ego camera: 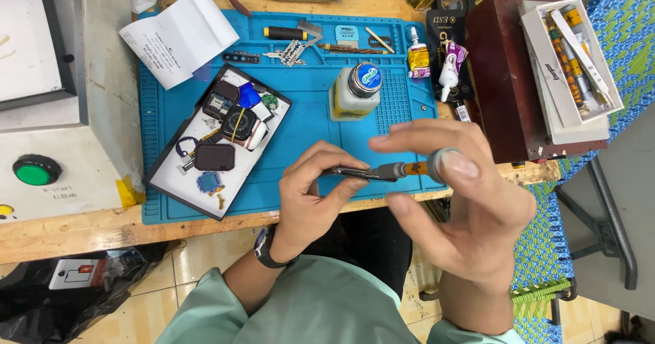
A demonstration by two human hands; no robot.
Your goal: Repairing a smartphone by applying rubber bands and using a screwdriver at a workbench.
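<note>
We hold a slim precision screwdriver with a grey metal shaft, an orange collar and a round grey end cap (402, 170) between our two hands, just above the near edge of the blue silicone work mat (307, 112). Its long axis runs almost level from left to right in the scene, with the dark tip end at the left and the cap at the right.

Our left hand (314, 194), with a dark wristwatch (267, 248) on the wrist, is closed on the tip end: thumb and forefinger pinch the dark front part of the shaft. Whether a bit or a small part sits under those fingertips we cannot tell. Our right hand (471, 207) is closed round the other end, the thumb lying flat over the round cap and the forefinger stretched out above the shaft. So both hands touch the tool, the left nearer the tip, the right nearer the cap.

Farther left on the mat lies a white rectangular tray with a dark rim (218, 142), well apart from the tool; it carries dismantled square smartwatch bodies, a dark cover and small loose parts. Just beyond the screwdriver stands a squat clear bottle with a blue lid (356, 90). A sheet of white paper (179, 33) curls at the far left corner of the mat, and small glue tubes (437, 61) lie at its far right. The mat rests on a wooden table (68, 231).
</note>
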